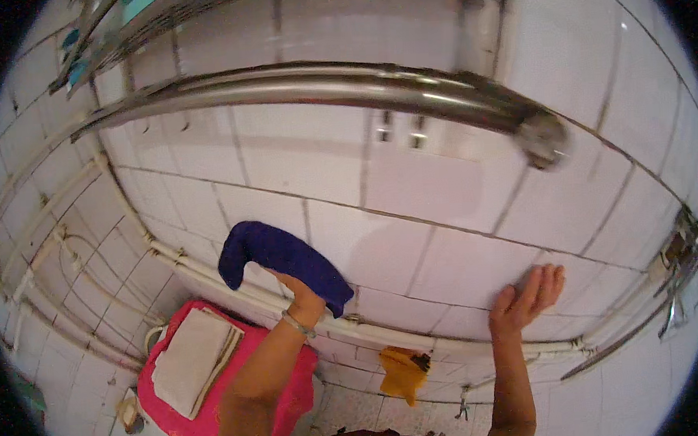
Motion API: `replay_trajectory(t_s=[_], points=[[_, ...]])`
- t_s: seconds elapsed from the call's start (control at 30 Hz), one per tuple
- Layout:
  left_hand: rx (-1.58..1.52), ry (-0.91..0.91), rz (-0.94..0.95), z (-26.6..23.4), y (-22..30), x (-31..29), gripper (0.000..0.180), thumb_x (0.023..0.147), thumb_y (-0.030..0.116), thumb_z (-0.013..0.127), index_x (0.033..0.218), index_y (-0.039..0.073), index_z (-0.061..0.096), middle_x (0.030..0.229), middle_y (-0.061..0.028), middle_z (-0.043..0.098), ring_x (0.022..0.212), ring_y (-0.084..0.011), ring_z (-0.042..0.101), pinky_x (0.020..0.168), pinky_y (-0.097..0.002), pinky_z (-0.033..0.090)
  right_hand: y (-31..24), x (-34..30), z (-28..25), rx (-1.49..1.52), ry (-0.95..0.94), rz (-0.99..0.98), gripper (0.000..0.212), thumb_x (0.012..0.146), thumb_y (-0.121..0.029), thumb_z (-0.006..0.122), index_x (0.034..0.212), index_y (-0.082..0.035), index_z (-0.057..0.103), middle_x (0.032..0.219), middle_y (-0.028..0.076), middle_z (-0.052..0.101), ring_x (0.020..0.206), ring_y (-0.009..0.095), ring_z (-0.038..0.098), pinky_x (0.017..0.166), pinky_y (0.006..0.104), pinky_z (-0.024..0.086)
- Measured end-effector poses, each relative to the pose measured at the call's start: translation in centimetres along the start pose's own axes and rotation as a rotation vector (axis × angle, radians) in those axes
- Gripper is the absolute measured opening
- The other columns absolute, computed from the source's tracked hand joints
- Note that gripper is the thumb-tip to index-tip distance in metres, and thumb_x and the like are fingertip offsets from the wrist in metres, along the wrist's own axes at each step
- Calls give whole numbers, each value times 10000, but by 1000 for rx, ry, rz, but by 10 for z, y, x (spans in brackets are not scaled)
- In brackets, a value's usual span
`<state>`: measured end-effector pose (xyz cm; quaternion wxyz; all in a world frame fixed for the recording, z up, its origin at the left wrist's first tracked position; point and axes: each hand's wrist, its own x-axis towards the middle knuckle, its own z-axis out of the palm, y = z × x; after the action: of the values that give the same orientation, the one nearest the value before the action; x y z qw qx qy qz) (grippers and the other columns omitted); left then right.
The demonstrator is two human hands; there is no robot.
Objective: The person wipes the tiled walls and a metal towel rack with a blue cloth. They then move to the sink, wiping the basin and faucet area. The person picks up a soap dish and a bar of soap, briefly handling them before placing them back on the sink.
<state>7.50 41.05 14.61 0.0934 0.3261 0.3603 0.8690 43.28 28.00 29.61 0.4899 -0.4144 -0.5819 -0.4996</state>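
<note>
My left hand (301, 298) is up against the white tiled wall (418, 183) with a dark blue cloth (292, 256). The cloth drapes over the hand and hides most of its fingers, and a bracelet circles the wrist. To the right, my right hand (525, 302) holds nothing. Its fingers are stretched out and a little apart, at the tiles; whether they touch the wall I cannot tell.
Overhead runs a metal towel rail (303, 86) with a rounded end. Pale pipes (210, 273) follow the wall low down. A folded whitish cloth (191, 364) lies on a bright pink cover (282, 379) at lower left. A yellow cloth (404, 373) hangs below; a metal tap (674, 315) is far right.
</note>
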Motion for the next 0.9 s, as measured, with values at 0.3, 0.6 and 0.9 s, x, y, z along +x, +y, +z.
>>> replay_trajectory(t_s=[0.3, 0.6, 0.9], points=[[28, -767, -135, 48, 38, -100, 378, 952, 371, 402, 1228, 146, 530, 1315, -39, 508, 1225, -227, 440, 1111, -410, 235, 21, -27, -43, 485, -52, 197, 455, 931, -224, 426, 1294, 50, 411, 1349, 231, 405, 1292, 469, 316, 1059, 571, 247], [648, -1317, 855, 152, 180, -185, 542, 839, 336, 573, 1289, 53, 468, 1358, -119, 477, 1265, -310, 423, 1086, -424, 309, 45, -98, -106, 451, -253, 646, 382, 923, -140, 435, 1248, 58, 456, 1312, 231, 439, 1275, 394, 371, 1069, 487, 265], [236, -1213, 1058, 285, 306, -195, 311, 795, 172, 513, 1031, 48, 673, 1111, -163, 631, 1172, -311, 500, 1141, -535, 156, 61, -122, -135, 411, -372, 777, 320, 924, -68, 470, 1226, 34, 496, 1303, 223, 463, 1228, 373, 420, 1034, 477, 306]])
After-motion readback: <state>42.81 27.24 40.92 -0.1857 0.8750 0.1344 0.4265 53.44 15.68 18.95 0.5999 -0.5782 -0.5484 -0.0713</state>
